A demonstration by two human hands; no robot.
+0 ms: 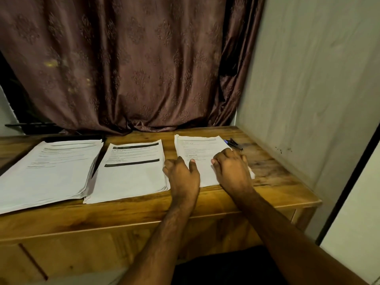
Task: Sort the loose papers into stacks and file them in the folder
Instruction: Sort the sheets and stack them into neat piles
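Papers in three white stacks

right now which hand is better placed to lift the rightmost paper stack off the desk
Probably the right hand. It already rests on the right part of the rightmost paper stack, covering its near right corner, with the free right edge under it. The left hand sits at the stack's left edge, close beside the middle stack.

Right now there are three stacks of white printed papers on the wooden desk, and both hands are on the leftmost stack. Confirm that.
Not quite. The head view shows three stacks on the wooden desk, but the left hand and right hand are on the rightmost stack of white printed papers, not the leftmost.
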